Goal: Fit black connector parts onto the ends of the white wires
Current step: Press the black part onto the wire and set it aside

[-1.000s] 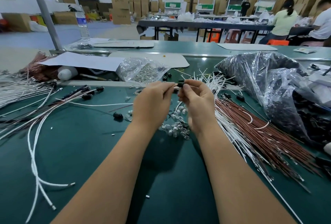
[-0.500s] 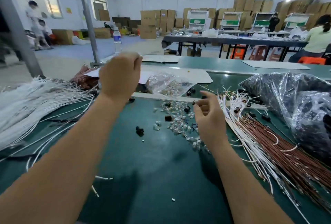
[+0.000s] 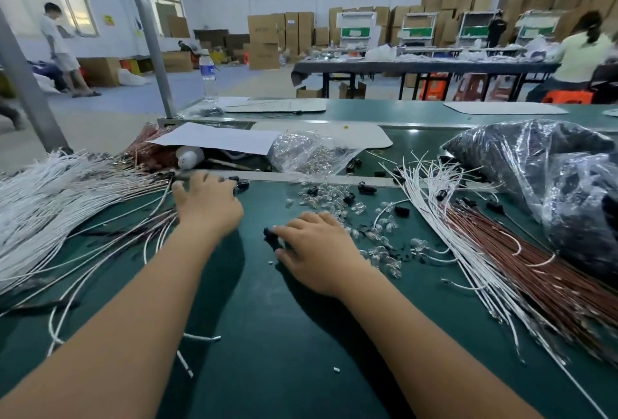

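Note:
My left hand [image 3: 207,207] lies low over the green table [image 3: 267,335] with fingers spread, touching the ends of finished wires that carry black connectors [image 3: 239,181]. A big pile of white wires [image 3: 50,191] fans out to its left. My right hand [image 3: 317,251] rests flat nearer the middle, its fingertips touching a loose black connector part [image 3: 270,236]. More black connector parts [image 3: 366,188] lie scattered beyond it. A second bundle of bare white wires [image 3: 431,211] runs along the right.
Small clear parts [image 3: 334,197] are strewn past my right hand, spilling from a clear bag [image 3: 311,154]. Brown wires [image 3: 535,268] and a large dark plastic bag [image 3: 551,177] fill the right side. A sheet of paper [image 3: 217,139], a water bottle [image 3: 208,74] and a metal pole [image 3: 147,33] stand behind.
Both hands parted from the connector they held together. My left hand swung up and left, then came down on the left wire pile. My right hand dropped to a loose black connector.

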{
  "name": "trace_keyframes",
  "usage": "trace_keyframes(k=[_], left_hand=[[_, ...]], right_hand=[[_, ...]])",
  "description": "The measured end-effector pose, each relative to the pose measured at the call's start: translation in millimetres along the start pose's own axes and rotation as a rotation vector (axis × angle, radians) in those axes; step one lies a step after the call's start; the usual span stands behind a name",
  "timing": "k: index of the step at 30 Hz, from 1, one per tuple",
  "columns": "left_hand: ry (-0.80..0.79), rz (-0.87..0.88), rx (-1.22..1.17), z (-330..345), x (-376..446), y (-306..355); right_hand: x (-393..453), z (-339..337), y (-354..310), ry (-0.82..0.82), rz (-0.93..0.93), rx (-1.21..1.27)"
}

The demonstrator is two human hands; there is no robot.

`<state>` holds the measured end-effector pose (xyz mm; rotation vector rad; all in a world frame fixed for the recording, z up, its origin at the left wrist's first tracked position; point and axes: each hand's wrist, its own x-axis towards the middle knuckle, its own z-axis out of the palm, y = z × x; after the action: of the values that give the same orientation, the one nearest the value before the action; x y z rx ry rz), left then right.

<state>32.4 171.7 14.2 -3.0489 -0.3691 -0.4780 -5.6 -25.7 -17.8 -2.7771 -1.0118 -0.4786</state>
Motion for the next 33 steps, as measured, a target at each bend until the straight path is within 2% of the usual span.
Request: trace_keyframes(k=[2,5,7,9,11,13,16,20,26,30,33], left_hand=[[0.003,0.009,-0.172,2,-3,32],[-0.155,-0.109,-0.393,9,-14,82],[-0.229,-0.14,-0.445,17,-22,108],[-0.188,-0.112,-0.462,23,-25,124],[-0.098,-0.118,-0.538,26,-24,132],[-0.005,-0.156,-0.723,26,-23,134],[0.042,-0.152,-0.967,23,-23,136],[0.037,-0.006,-0.778,25,-25,142],[0.135,0.056,-0.666,29,-27,140],[0.135,0.104,-0.585,26,-31,142],[0.166,0.163,-0.558,23,-36,145]], right_hand=[[1,-4,11,0.041,0.072,-0.026],[-3,-17,36,0.095,0.254,0.055],[-10,-28,59,0.17,0.419,0.078],[-22,-37,84,0.198,0.608,0.103],[-33,-41,105,0.146,0.772,0.078],[-38,-42,118,0.083,0.871,0.029],[-38,-41,126,0.101,0.961,0.025],[-37,-36,128,0.128,1.019,0.04],[-42,-38,128,0.235,1.028,0.075],[-40,-38,126,0.143,1.0,-0.016],[-33,-39,127,0.133,1.033,-0.002]])
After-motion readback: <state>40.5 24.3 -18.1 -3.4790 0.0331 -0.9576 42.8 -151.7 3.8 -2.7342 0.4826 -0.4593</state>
